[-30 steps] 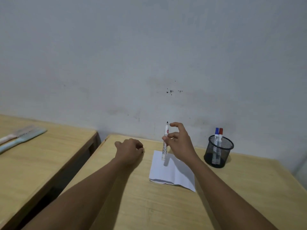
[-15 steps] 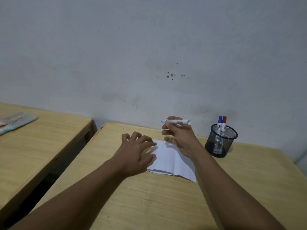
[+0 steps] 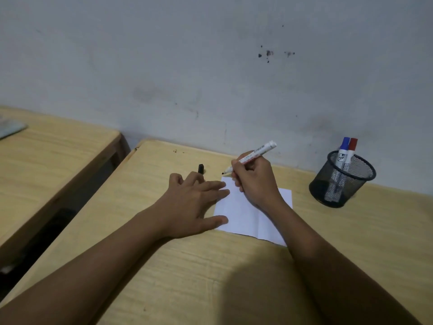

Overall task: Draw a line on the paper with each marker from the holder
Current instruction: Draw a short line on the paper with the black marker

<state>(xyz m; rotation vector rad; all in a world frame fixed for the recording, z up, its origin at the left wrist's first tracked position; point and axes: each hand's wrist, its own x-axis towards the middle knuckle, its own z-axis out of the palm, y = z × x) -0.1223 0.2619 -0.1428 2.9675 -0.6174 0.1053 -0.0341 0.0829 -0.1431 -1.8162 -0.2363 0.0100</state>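
Right hand (image 3: 254,181) grips marker (image 3: 250,157) (tip seemingly above paper (image 3: 246,216)).

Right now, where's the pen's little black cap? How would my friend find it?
Start at the white paper on the desk. Just beyond the left hand, the black cap stands alone on bare wood, unlike the blue and red caps in the mesh holder.

White paper (image 3: 243,214) flat on bench; uncapped black marker (image 3: 250,157) tilted, tip at paper's far-left corner; mesh holder (image 3: 339,184) containing blue marker (image 3: 342,151) and red marker (image 3: 350,152).
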